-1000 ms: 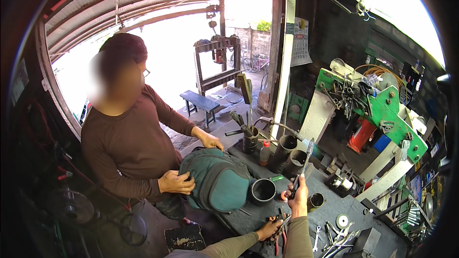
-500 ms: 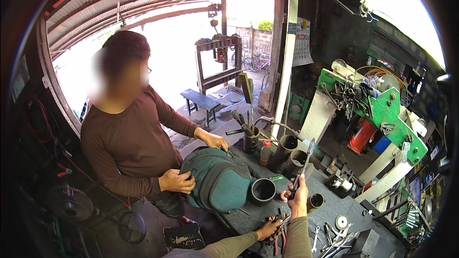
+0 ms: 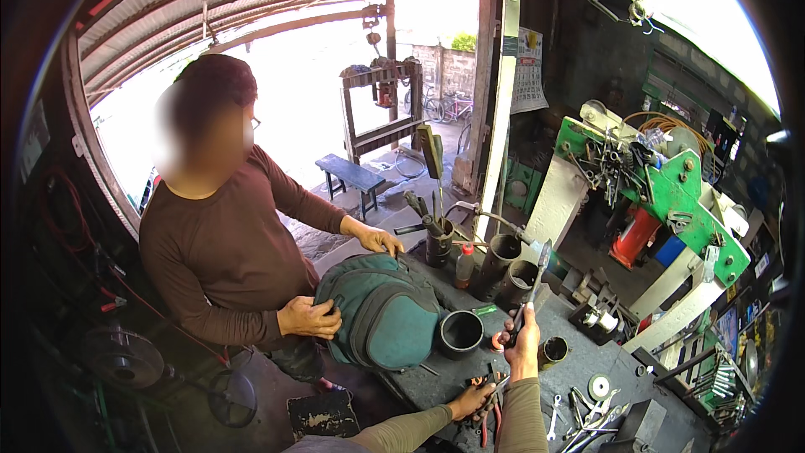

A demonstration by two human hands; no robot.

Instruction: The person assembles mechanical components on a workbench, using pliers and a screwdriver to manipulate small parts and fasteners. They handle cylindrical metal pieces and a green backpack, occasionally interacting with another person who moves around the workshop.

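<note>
My right hand (image 3: 524, 340) is closed round the dark handle of a long hand tool (image 3: 539, 273); its silver end points up, but its exact kind is unclear. Lower on the dark workbench (image 3: 537, 407), my left hand (image 3: 470, 403) is closed round pliers with orange-and-black grips (image 3: 478, 381). Just beside its fingers are red-handled pliers (image 3: 496, 426), partly hidden by the hand. A dark round pot (image 3: 461, 334) and a small open can (image 3: 553, 352) stand near my hands. Across the bench corner, another person's hands (image 3: 309, 319) rest on a green backpack (image 3: 402, 327).
Wrenches and pliers (image 3: 591, 415) lie scattered on the right of the bench, near a metal ring (image 3: 599, 387). Tall dark cylinders (image 3: 497, 268), a red-capped bottle (image 3: 464, 267) and a tool holder (image 3: 438, 245) line the far edge. A green press frame (image 3: 683, 193) stands at right.
The other person's head and upper body have shifted slightly left. My hands and the tools in them look almost unmoved.
</note>
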